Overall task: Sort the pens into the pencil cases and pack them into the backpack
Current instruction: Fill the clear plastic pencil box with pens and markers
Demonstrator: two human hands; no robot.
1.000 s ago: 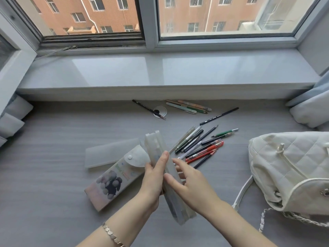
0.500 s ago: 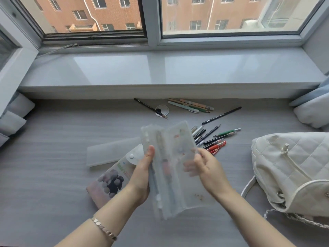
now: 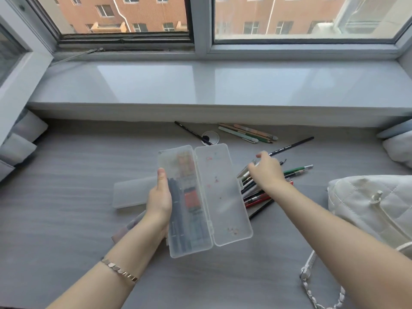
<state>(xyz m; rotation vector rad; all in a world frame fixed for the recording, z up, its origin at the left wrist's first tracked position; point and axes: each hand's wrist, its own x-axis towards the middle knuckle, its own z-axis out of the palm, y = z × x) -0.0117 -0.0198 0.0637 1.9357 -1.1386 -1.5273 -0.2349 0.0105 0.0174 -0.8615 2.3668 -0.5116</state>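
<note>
left grip (image 3: pixel 159 197): raised, clasping, thumb forward | right grip (image 3: pixel 266 170): arm extended, palm down, fingers bent

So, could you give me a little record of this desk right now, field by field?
Left hand: holds the clear case by its filled half
Right hand: over the pile of pens; grip unclear
Case state: open flat, pens and small items in one half
Other pens: pastel pens near the windowsill
Second case: frosted case, closed, on the desk beyond the left hand
Backpack: white, quilted, at the right
</note>
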